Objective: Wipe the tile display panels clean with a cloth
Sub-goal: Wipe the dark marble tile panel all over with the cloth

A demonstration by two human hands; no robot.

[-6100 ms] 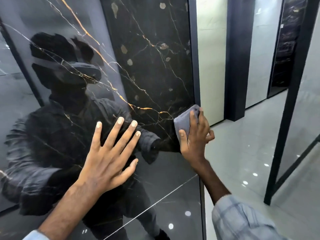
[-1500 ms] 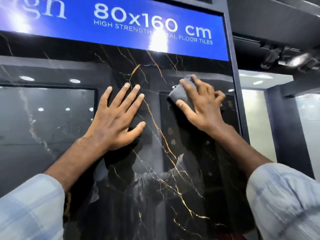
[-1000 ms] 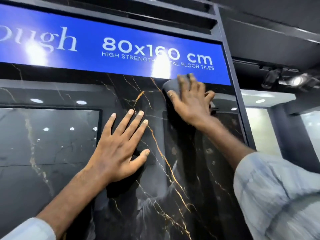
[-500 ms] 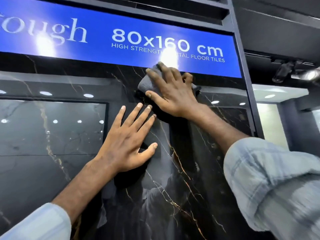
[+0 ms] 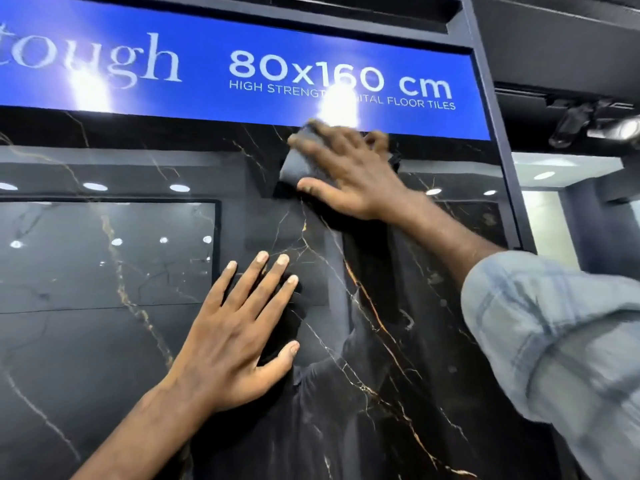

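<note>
A glossy black marble tile panel point(image 5: 363, 341) with gold veins fills the view, upright in a dark frame. My right hand point(image 5: 349, 171) presses a folded grey cloth point(image 5: 298, 161) flat against the panel's top edge, just under the blue sign, with its fingers spread over the cloth; the hand is motion-blurred. Lower down and to the left, my left hand point(image 5: 239, 327) lies flat on the panel, its fingers straight and spread, holding nothing.
A blue sign point(image 5: 242, 60) reading "80x160 cm" runs across the top of the panel. The dark frame post point(image 5: 498, 133) borders the panel on the right. Beyond it are a ceiling spotlight point(image 5: 609, 128) and a lit showroom bay.
My right hand has slid the cloth to the right along the panel's top edge in the last half second. The left hand stays planted on the tile.
</note>
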